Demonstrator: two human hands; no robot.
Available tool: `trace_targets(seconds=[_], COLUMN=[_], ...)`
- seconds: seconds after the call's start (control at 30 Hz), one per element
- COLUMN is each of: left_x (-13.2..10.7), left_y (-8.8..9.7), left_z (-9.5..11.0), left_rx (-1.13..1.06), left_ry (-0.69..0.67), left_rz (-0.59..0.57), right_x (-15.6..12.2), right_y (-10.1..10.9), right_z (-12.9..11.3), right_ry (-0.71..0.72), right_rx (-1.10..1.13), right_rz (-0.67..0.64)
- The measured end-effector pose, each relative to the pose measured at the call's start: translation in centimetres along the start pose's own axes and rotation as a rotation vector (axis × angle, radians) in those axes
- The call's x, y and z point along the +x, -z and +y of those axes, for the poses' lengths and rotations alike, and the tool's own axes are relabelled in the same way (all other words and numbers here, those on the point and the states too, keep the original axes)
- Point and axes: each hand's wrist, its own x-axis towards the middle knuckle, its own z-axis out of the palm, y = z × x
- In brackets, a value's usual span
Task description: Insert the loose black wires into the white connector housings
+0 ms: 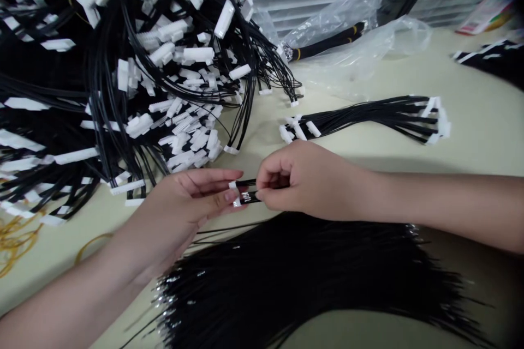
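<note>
"Where are your fingers?"

"Your left hand (186, 212) and right hand (305, 182) both pinch a short black wire bundle (245, 192), held above the worktop (478, 136)."

"The risk?"

"Loosen that pinch and it could drop into the loose black wires (295, 278)"

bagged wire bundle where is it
The bagged black wire bundle lies at the head view's upper right, beside the big connector-wire heap, beyond the smaller loose bundle.

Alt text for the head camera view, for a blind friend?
A left hand and right hand pinch black wires with white connectors above a cream table, beside a heap of connector-tipped wires and a fan of bare-ended black wires.
</note>
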Motion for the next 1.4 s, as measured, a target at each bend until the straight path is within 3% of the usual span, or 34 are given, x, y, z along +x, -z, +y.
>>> trace_targets(seconds=[0.4, 1.4], left_x=[-0.4, -0.2], left_y=[-0.6, -1.1], left_z=[-0.5, -0.6], left_rx=[-0.033, -0.026], left_ry=[-0.098, -0.137], left_rz=[0.033, 0.124], right_x=[0.2, 0.3], right_y=[0.1, 0.2], right_z=[0.1, 0.3], right_ry=[0.065, 0.116], right_rx=[-0.132, -0.229], right_rz=[0.073, 0.004])
